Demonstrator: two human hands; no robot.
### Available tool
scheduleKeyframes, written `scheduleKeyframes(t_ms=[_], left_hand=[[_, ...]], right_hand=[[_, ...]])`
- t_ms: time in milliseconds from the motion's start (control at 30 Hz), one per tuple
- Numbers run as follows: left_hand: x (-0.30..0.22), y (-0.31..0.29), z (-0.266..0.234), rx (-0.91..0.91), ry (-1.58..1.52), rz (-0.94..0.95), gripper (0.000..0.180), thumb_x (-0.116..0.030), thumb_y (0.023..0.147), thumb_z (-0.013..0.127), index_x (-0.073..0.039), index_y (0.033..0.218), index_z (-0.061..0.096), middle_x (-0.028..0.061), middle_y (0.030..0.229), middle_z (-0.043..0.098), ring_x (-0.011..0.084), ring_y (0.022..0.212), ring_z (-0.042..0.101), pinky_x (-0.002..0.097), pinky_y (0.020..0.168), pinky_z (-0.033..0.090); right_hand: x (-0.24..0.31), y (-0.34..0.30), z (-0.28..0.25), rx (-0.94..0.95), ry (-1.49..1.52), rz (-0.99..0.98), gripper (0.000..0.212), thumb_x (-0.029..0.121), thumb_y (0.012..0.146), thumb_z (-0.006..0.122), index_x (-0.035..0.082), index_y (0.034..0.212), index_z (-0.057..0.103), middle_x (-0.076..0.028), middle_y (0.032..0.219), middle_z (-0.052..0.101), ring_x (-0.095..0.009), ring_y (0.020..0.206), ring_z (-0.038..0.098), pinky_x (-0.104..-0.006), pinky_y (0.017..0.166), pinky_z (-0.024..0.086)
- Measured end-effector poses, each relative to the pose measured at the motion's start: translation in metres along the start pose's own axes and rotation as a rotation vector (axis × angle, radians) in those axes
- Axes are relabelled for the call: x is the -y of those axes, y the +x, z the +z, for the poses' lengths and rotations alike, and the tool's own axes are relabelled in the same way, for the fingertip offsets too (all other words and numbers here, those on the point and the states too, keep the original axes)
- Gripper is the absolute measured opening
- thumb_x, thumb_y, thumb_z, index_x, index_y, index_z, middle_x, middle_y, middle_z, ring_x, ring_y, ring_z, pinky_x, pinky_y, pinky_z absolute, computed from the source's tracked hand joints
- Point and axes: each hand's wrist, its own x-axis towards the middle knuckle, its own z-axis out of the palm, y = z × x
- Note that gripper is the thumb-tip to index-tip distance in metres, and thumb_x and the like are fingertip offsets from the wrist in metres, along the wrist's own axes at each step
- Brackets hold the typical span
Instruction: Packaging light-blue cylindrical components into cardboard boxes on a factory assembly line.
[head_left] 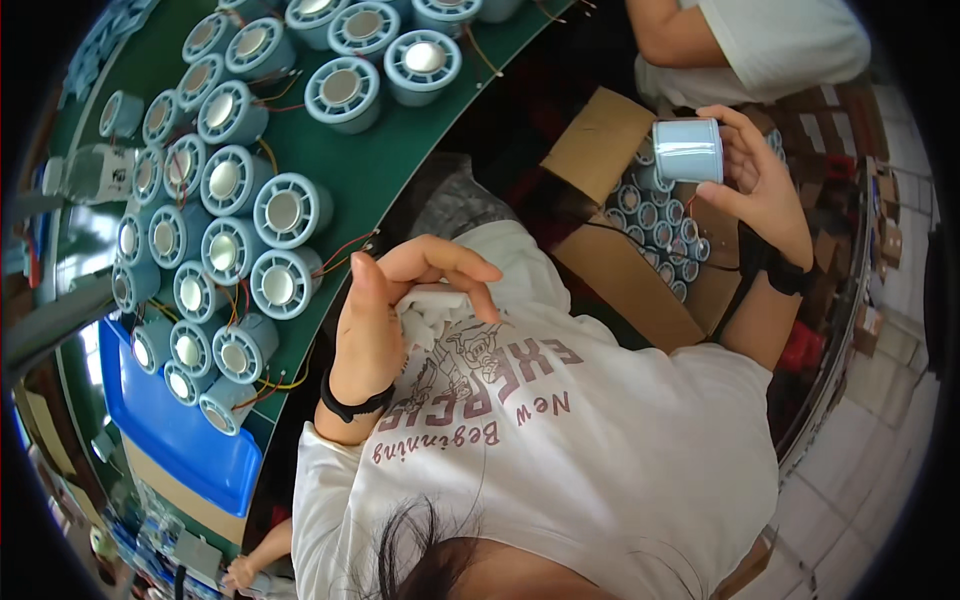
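Note:
My right hand (757, 172) grips a light-blue cylindrical unit (688, 152) with a smooth, shiny side; a thin red wire hangs below it. It is held above an open cardboard box (635, 290) in which several similar units (655, 225) lie. In front of my shirt, my left hand (385, 310) is raised with thumb and bent fingers apart, holding nothing. Nearest to that hand, at the green table's edge, stands a light-blue unit (282, 284) with a spoked rim, a silver disc in its middle and thin wires.
Rows of such units (228, 180) cover much of the green table (400, 135). A blue tray (180, 440) and a clear plastic bottle (95, 175) are at the left. Another person's arm (680, 35) is beyond the box; another hand (240, 572) shows at lower left.

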Motion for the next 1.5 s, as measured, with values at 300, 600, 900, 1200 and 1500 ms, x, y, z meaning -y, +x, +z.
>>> scheduleKeyframes(t_ms=[300,600,900,1200,1500], left_hand=[[0.001,0.033,0.010,0.000,0.091,-0.059,0.079,-0.057,0.102,0.011,0.003,0.100,0.062,0.0139,0.077,0.067,0.0157,0.070,0.058,0.0264,0.068,0.042],[0.004,0.037,0.027,0.017,0.171,-0.042,0.069,-0.051,0.104,0.022,0.005,0.103,0.062,0.0149,0.080,0.067,0.0182,0.079,0.062,0.0286,0.079,0.045],[-0.009,0.010,0.006,0.015,0.115,0.063,0.045,-0.034,0.105,0.039,0.005,0.105,0.063,0.0109,0.087,0.066,0.0174,0.082,0.063,0.0288,0.082,0.046],[-0.016,-0.039,-0.017,0.064,0.057,0.090,0.028,-0.026,0.104,0.047,-0.003,0.110,0.062,0.0013,0.084,0.064,0.0067,0.079,0.054,0.0236,0.072,0.043],[-0.031,-0.086,-0.038,0.007,0.033,0.108,0.030,-0.024,0.105,0.043,-0.001,0.115,0.060,0.0037,0.090,0.066,0.0098,0.085,0.057,0.0253,0.077,0.043]], right_hand=[[-0.269,-0.072,-0.039,-0.575,-0.051,0.679,0.061,0.012,0.074,0.082,0.003,0.124,0.048,-0.006,0.091,0.064,-0.012,0.074,0.062,-0.0232,0.056,0.049],[-0.318,-0.044,-0.009,-0.681,-0.524,0.690,0.070,0.029,0.062,0.089,-0.004,0.110,0.050,-0.023,0.106,0.064,-0.035,0.100,0.064,-0.0385,0.086,0.051],[-0.194,-0.019,0.012,-0.513,-0.722,0.548,0.053,0.036,0.076,0.081,-0.003,0.107,0.063,-0.028,0.107,0.064,-0.044,0.102,0.061,-0.0423,0.087,0.050],[0.201,0.088,0.126,-0.339,-0.258,-0.657,0.039,0.009,0.092,0.063,0.003,0.130,0.055,-0.011,0.118,0.062,-0.018,0.101,0.063,-0.0291,0.082,0.052],[0.335,0.395,0.242,0.140,-1.121,-1.158,0.058,0.011,0.081,0.072,0.009,0.135,0.051,-0.015,0.124,0.061,-0.030,0.107,0.062,-0.0387,0.090,0.052]])
